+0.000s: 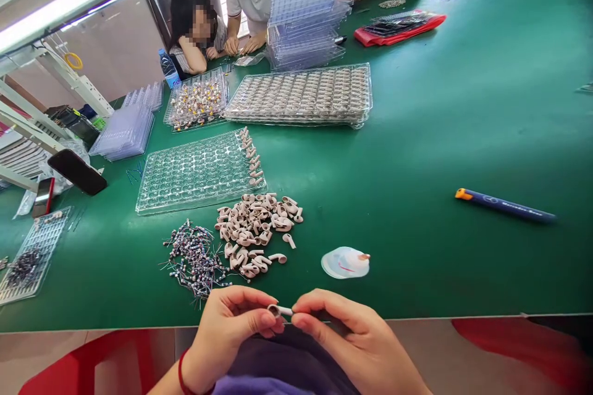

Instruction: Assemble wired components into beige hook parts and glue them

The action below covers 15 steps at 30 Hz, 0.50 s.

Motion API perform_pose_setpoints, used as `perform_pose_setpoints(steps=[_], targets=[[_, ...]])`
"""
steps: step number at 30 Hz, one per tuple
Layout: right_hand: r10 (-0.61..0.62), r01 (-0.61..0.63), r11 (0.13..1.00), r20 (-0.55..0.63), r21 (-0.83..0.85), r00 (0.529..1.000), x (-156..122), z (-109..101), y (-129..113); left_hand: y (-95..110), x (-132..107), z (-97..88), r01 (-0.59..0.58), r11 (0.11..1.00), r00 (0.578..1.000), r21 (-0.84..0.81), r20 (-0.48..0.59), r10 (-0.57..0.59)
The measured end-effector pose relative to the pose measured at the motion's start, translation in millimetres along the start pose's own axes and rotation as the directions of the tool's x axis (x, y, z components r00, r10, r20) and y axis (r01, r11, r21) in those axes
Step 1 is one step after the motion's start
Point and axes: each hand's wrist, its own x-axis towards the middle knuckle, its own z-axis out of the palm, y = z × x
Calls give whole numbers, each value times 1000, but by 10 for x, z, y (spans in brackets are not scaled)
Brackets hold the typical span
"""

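Just in front of the table edge, my left hand (243,318) pinches the round head of a pale earbud shell (283,310) between thumb and fingers. The shell's stem points right, and the thumb and forefinger of my right hand (343,330) are closed at its tip. Whether a small part also sits in the right fingertips is hidden. Beyond my left hand lie a heap of similar earbud shells (252,228) and a heap of small dark components with thin wires (197,259). A translucent squeeze bottle (345,263) with a brownish tip lies beyond my right hand.
A clear moulded tray (197,170) has shells along its right side. Behind it stand filled trays (301,95), a tray of small parts (197,99) and stacked empty trays (303,24). A blue pen-shaped tool (504,205) lies right. Other people sit across the green table (417,166).
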Motion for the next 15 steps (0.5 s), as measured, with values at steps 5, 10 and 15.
perform_pose_setpoints(steps=[5,10,15], targets=[[-88,84,994,-51,-67,995,3,13,-4,-26,15,-29,26,997,999,-70,26,-24],[-232,214,967,-138,-138,963,11,31,-40,-32,0,-16,-25,999,1000,-34,16,25],[-295,269,951,-181,-155,938,18,49,-68,-37,-23,24,-107,994,994,3,28,107]])
